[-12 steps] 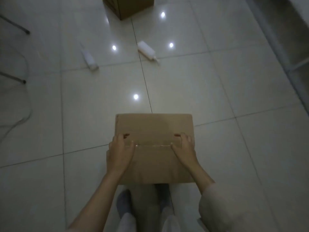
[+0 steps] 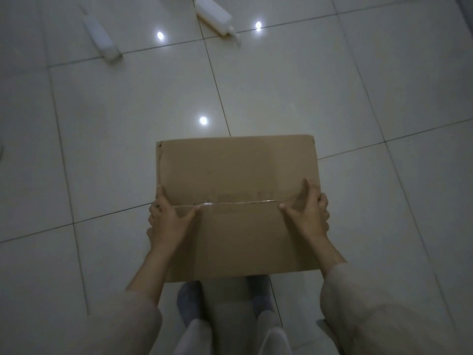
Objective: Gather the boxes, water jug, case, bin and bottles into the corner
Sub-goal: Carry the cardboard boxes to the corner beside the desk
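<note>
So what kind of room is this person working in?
Probably an indoor room, dimly lit; which kind I cannot tell. The glossy tiled floor mirrors ceiling lights. A taped cardboard box is held by the left hand and right hand, and two white bottles lie on the tiles.

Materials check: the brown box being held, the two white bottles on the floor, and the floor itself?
Brown rectangular box: looks like matte corrugated cardboard, with a glossy clear tape strip across its top. White bottles, left and right: probably translucent plastic, dull sheen. Pale floor: glazed tile, judging by grout lines and mirrored ceiling lights.
</note>
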Demonstrator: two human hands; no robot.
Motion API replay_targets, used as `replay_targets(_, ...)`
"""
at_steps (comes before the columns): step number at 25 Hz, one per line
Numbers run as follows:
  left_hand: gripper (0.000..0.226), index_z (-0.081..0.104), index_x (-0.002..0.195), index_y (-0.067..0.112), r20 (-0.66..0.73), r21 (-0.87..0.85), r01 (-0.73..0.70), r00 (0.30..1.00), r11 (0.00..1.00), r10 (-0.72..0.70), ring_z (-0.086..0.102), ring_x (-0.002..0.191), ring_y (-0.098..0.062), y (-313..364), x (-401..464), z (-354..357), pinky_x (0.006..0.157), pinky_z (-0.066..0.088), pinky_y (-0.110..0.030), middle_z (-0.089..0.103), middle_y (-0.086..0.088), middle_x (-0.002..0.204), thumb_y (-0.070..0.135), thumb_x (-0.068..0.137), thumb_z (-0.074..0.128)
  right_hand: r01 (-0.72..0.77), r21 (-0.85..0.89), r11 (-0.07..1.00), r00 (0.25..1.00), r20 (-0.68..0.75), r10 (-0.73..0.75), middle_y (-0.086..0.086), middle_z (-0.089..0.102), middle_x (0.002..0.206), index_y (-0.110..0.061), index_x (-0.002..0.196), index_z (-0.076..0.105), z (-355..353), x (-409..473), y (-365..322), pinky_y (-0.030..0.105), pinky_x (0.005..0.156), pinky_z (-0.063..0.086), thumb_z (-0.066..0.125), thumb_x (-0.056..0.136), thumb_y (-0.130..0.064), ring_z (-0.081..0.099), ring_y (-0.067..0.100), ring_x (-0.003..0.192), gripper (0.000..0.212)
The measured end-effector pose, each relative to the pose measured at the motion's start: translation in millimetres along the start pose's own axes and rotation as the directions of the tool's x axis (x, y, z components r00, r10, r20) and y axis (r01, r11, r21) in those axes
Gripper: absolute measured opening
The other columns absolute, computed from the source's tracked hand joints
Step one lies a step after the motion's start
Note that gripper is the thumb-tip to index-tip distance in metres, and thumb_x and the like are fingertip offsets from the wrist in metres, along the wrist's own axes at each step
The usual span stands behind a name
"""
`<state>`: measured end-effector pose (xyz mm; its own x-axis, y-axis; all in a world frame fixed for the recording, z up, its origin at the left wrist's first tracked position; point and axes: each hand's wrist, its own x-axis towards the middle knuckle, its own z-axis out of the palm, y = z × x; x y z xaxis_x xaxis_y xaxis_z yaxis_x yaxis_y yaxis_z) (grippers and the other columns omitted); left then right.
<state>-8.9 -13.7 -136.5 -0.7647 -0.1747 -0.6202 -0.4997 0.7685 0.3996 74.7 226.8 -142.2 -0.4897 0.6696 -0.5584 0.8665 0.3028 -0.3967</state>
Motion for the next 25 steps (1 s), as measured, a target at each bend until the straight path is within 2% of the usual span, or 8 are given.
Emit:
replay_targets(2,0.108,0.004,0.146,0.024,0.006,-0.024,0.028,1.0,0.999,-0.027,0.02,0.135,-0.04,3.4,4.2,4.4,0.107,0.024,-0.055,0.015,-0.021,0.147,0.054,0.067,0.071,-0.011,0.028,1.0,0.999,-0.03,0.012,0.009,0.019,0.147,-0.041,0.136,0.024,0.4,6.1,1.2,0.055,0.105,0.031,0.074,0.07,-0.042,0.03,0.04,0.127,0.083)
replay_targets(6,0.108,0.007,0.145,0.024,-0.029,-0.019,0.034,0.999,0.999,-0.034,0.021,0.134,-0.04,14.1,5.9,-5.9,0.107,0.024,-0.055,0.017,-0.02,0.146,0.052,0.065,0.074,0.036,0.096,0.995,0.998,-0.063,-0.03,0.008,0.029,0.138,-0.04,0.13,0.035,-7.1,10.6,-9.4,0.053,0.103,0.036,0.076,0.068,-0.039,0.034,0.038,0.123,0.075)
replay_targets(10,0.101,0.014,0.144,0.025,-0.132,0.003,-0.008,0.991,1.0,0.008,0.023,0.133,-0.04,40.2,-3.7,-48.7,0.107,0.021,-0.056,0.019,-0.019,0.147,0.056,0.066,0.071,0.175,0.107,0.979,0.982,-0.091,-0.166,0.008,0.034,0.135,-0.036,0.126,0.043,-38.9,5.7,-52.7,0.049,0.102,0.037,0.075,0.069,-0.037,0.035,0.036,0.122,0.066)
replay_targets(14,0.095,0.018,0.144,0.026,-0.263,-0.027,-0.077,0.962,0.997,0.068,0.022,0.132,-0.039,86.8,-34.8,-126.5,0.108,0.019,-0.051,0.02,-0.018,0.146,0.054,0.069,0.069,0.348,0.082,0.934,0.934,-0.118,-0.338,0.01,0.033,0.138,-0.036,0.123,0.05,-97.8,-14.6,-133.2,0.045,0.103,0.034,0.075,0.07,-0.037,0.036,0.037,0.123,0.059)
replay_targets(19,0.093,0.02,0.144,0.03,-0.441,-0.101,-0.135,0.894,0.986,0.078,0.023,0.13,-0.038,159.7,-95.7,-246.3,0.108,0.018,-0.049,0.022,-0.018,0.144,0.052,0.07,0.069,0.559,0.044,0.828,0.824,-0.143,-0.549,0.01,0.031,0.139,-0.038,0.126,0.049,-203.6,-64.1,-247.6,0.049,0.103,0.036,0.072,0.071,-0.044,0.037,0.039,0.121,0.06)
replay_targets(25,0.09,0.021,0.143,0.033,-0.645,-0.115,-0.251,0.755,0.961,0.12,0.024,0.13,-0.037,229.4,-181.8,-386.0,0.106,0.02,-0.048,0.026,-0.018,0.142,0.06,0.069,0.065,0.788,0.054,0.613,0.607,-0.229,-0.761,0.004,0.031,0.136,-0.042,0.127,0.046,-326.5,-142.6,-359.5,0.05,0.102,0.039,0.066,0.072,-0.054,0.05,0.027,0.117,0.059)
